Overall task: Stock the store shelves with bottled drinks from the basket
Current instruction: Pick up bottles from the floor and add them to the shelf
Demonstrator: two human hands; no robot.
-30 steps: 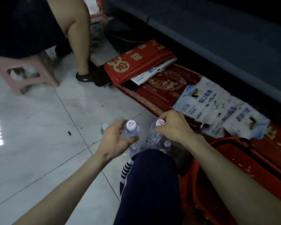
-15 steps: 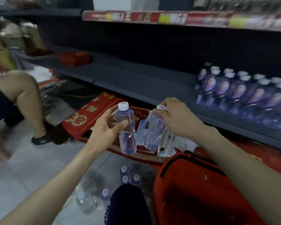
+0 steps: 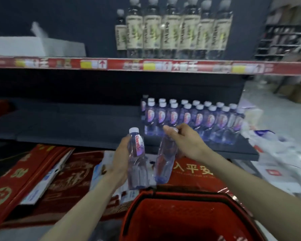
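Nearest you sits the red basket (image 3: 181,216), its visible inside dark and seemingly bare. Just beyond its far rim, your left hand (image 3: 120,162) is wrapped around the body of an upright bottle (image 3: 137,160), fingers closed behind it, label facing you. To its right, your right hand (image 3: 186,141) pinches a second bottle (image 3: 163,162) by the neck and cap — it hangs tilted, base swung toward the left one, the two nearly touching.

Under them lie red mats (image 3: 47,176) and packets on the floor. Farther on is the lower shelf (image 3: 68,126), bare on the left, with a packed block of matching bottles (image 3: 193,119) on the right. Above, the upper shelf (image 3: 146,66) carries taller bottles (image 3: 174,30).

The weak point is that neck pinch: a hanging bottle could swing, slip from your fingertips, or clip the standing row as you set it down, likely toppling several. Setting both down at once beside the block invites the same knock — place one, then the other.
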